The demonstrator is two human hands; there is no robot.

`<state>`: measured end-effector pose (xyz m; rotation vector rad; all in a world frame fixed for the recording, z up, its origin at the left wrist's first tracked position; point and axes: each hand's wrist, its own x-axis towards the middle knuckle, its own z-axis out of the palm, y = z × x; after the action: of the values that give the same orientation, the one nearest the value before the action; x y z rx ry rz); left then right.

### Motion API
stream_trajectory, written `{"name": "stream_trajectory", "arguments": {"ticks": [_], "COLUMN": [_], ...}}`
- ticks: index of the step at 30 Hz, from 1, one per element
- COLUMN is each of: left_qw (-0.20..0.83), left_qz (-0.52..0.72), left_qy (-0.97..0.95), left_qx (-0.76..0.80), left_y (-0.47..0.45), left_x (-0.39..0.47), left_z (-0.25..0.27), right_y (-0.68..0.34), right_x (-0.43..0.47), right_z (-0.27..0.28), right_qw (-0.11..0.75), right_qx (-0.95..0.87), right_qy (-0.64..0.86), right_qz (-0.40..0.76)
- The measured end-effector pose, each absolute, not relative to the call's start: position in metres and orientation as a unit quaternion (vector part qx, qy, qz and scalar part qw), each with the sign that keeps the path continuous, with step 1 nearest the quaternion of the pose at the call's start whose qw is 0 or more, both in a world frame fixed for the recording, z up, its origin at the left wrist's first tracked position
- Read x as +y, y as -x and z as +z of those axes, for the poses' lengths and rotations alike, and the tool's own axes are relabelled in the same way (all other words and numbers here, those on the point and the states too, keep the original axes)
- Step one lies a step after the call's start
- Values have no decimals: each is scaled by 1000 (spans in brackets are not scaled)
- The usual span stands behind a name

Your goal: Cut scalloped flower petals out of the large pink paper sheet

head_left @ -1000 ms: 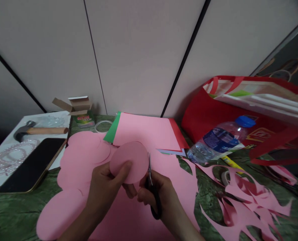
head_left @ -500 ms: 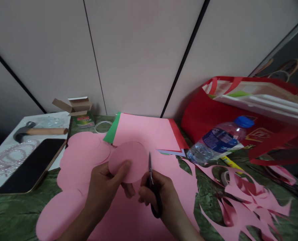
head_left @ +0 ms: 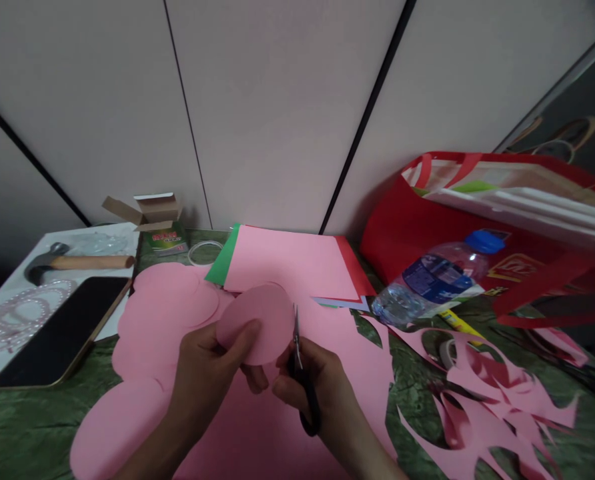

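A round pink paper disc (head_left: 265,323) is pinched in my left hand (head_left: 215,360), its thumb lying on top. My right hand (head_left: 322,377) grips black-handled scissors (head_left: 307,397), their blades pointing away from me along the disc's right edge. Whether the blades touch the paper, I cannot tell. Beneath both hands lies a large pink sheet (head_left: 272,427) with a cut, uneven right side. Several pink rounded cutouts (head_left: 152,333) overlap to the left, and one larger pink oval (head_left: 117,423) lies nearest me.
Pink offcuts (head_left: 477,407), a yellow stick (head_left: 460,325) and a tilted water bottle (head_left: 435,280) are on the right, before a red bag (head_left: 397,220). Coloured sheets (head_left: 292,260) lie behind. A phone (head_left: 67,330), hammer (head_left: 82,261), beads (head_left: 22,313) and opened box (head_left: 162,227) sit left.
My right hand and the scissors have shifted slightly left, closer to the disc's edge. My left hand still holds the disc in nearly the same place.
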<state>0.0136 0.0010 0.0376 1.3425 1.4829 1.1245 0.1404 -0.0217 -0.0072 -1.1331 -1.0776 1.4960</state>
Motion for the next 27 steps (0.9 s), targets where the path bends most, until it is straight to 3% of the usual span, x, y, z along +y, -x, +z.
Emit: {"name": "stream_trajectory", "arguments": {"ticks": [17, 27], "left_qw": [407, 431], "left_qz": [449, 454], "left_qy": [-538, -517], "left_qx": [586, 584], "left_y": [-14, -14], "left_x": [0, 0], "left_z": [37, 37], "right_y": [-142, -137], "right_x": [-20, -20], "right_z": [-11, -8], "right_qw": [462, 475], "right_qx": [-481, -410], "right_qy": [461, 489], "right_qz": [585, 606]}}
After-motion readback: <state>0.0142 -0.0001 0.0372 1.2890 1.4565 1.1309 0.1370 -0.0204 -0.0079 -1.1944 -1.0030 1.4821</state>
